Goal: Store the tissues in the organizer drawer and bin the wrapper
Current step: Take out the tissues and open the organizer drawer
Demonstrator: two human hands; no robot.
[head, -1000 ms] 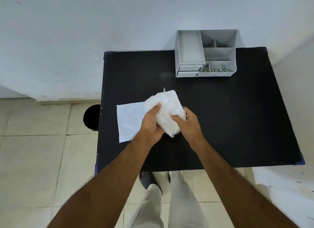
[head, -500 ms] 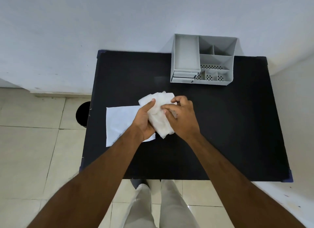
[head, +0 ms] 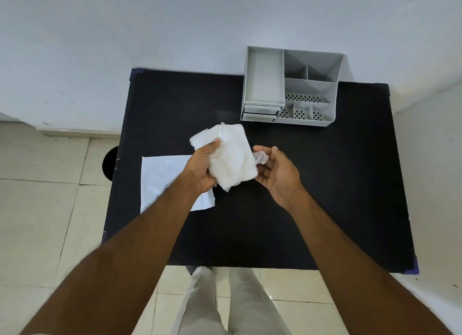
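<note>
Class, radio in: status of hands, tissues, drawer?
Left hand grips tissue pack. Right hand open beside it. Organizer drawers shut. Path clear.

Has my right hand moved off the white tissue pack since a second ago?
Yes. The right hand has let go and pulled rightward, away from the white tissue pack that the left hand grips.

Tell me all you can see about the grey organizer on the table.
The organizer is a grey box that looks like plastic, standing upright at the far edge of the black table, close to the wall. On its left is one long open tray; below that, two small drawers, both shut. On its right are several open compartments, some with perforated bottoms. All visible compartments look empty. Neither hand touches it.
</note>
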